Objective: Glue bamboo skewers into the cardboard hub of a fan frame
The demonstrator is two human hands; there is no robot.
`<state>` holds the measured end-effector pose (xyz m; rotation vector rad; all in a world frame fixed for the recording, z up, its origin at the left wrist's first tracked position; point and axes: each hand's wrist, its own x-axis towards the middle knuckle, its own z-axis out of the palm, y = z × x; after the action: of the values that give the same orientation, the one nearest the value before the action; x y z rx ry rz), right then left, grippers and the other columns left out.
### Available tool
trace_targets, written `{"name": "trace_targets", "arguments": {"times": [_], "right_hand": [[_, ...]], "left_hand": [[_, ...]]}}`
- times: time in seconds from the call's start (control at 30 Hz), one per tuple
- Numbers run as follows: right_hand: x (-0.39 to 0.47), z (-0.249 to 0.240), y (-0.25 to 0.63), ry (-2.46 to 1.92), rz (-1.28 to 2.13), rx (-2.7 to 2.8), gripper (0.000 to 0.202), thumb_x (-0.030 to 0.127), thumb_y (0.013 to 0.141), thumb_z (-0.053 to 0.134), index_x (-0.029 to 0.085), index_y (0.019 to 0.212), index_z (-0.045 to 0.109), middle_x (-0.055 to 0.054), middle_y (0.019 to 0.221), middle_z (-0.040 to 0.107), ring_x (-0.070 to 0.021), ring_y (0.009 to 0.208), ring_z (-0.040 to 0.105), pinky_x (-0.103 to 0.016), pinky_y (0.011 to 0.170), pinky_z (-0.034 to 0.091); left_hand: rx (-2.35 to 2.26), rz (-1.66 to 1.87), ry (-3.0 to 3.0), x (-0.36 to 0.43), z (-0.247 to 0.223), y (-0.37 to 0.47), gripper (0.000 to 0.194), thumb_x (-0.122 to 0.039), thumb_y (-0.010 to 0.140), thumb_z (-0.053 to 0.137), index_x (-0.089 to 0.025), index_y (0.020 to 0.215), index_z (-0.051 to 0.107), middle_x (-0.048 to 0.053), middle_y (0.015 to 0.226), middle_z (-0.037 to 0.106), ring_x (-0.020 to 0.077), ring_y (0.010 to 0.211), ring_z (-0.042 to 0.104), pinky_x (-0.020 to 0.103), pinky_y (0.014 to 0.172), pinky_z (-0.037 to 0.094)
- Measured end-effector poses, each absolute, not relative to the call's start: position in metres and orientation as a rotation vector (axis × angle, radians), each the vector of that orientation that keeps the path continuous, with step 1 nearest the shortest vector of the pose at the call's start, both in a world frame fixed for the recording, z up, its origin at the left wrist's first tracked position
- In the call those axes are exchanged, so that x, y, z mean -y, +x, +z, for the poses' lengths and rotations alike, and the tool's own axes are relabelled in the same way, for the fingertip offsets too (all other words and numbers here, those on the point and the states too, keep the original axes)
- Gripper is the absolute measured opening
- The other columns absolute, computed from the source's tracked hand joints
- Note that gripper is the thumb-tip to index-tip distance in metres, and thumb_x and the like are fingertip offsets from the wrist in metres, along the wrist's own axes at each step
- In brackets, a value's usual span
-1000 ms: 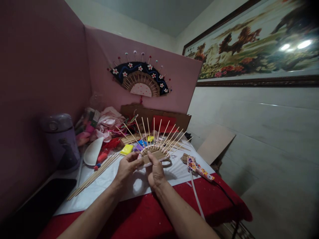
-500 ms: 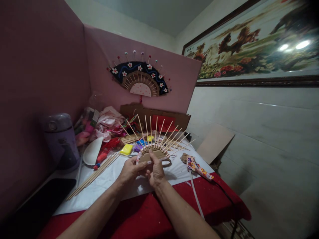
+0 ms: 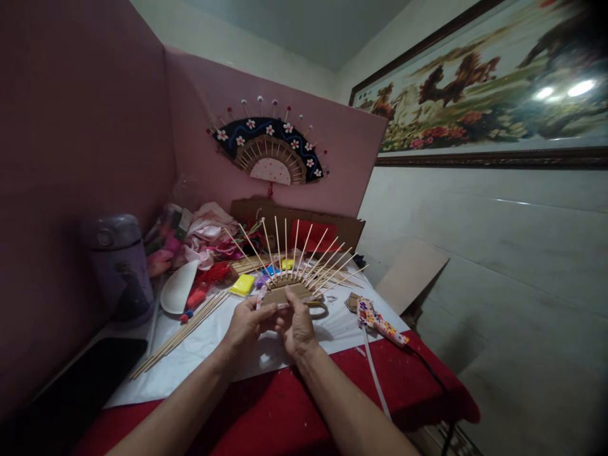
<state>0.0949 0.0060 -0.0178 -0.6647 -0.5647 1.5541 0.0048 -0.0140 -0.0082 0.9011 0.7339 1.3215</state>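
Note:
Between my two hands is a half-round cardboard fan base (image 3: pixel 289 291), with several thin wooden sticks (image 3: pixel 296 244) spreading up and outward from its curved edge. My left hand (image 3: pixel 249 324) grips its lower left side, thumb along the bottom edge. My right hand (image 3: pixel 298 324) pinches the lower middle, its thumb lying on the cardboard face. The fingers behind the base are partly hidden. Just past the base, a scissors handle (image 3: pixel 317 309) shows on the white sheet. A yellow clay packet (image 3: pixel 242 284) lies beyond my left hand.
Loose wooden sticks (image 3: pixel 183 334), a white half-round piece (image 3: pixel 178 288) and a purple bottle (image 3: pixel 121 269) are on the left. A flower-patterned glue gun (image 3: pixel 380 322) lies right, its cord over the edge. A finished dark fan (image 3: pixel 268 149) hangs on the pink board (image 3: pixel 332 152).
The fan base has tipped slightly and shifted a little left, its stick tips moving with it. Both hands keep their hold. The whole view has drifted slightly.

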Motion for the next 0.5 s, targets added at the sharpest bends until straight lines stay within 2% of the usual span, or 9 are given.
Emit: {"name": "trace_targets", "arguments": {"times": [0.3,0.5], "right_hand": [[-0.0055,-0.0187,0.0927,-0.681,1.522,0.555,0.033,0.039,0.059,0.070,0.012,0.072,0.056,0.002,0.054,0.057,-0.0059,0.037,0.043,-0.016,0.029,0.031],[-0.0070,-0.0204,0.0923,-0.638,1.531,0.566,0.031,0.038,0.061,0.069,0.014,0.075,0.056,0.006,0.048,0.051,-0.0052,0.033,0.037,-0.017,0.029,0.029]], "left_hand": [[-0.729,1.334,0.878,0.0131,-0.0080,0.0052,0.025,-0.019,0.056,0.073,-0.007,0.075,0.063,0.008,0.064,0.068,0.0128,0.048,0.057,0.024,0.047,0.044],[-0.718,1.325,0.872,0.0146,-0.0073,0.0047,0.024,-0.020,0.057,0.074,-0.007,0.074,0.064,0.008,0.064,0.068,0.0123,0.048,0.058,0.023,0.048,0.044]]}}
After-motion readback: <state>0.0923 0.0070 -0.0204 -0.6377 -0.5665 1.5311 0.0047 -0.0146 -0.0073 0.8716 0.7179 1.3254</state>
